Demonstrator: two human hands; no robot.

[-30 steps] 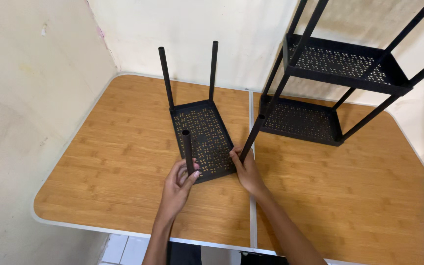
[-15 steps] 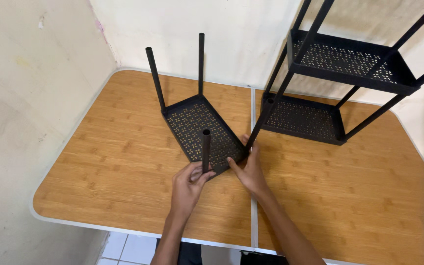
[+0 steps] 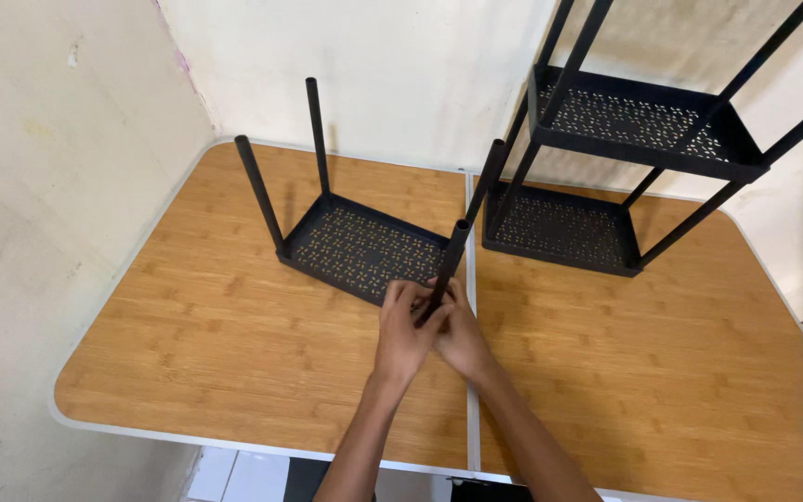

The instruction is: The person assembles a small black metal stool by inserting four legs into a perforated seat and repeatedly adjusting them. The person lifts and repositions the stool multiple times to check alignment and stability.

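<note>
We saw both hands meet at the near corner of the black perforated tray (image 3: 364, 251), which lay on the wooden table (image 3: 188, 325) near its middle seam. The left hand (image 3: 404, 335) and the right hand (image 3: 462, 339) were closed around the foot of a black leg tube (image 3: 451, 256), fingers wrapped and pressed together there. Three more tubes stood up from the tray's other corners. A taller black shelf rack (image 3: 638, 139) stood just beside it, on the right
</note>
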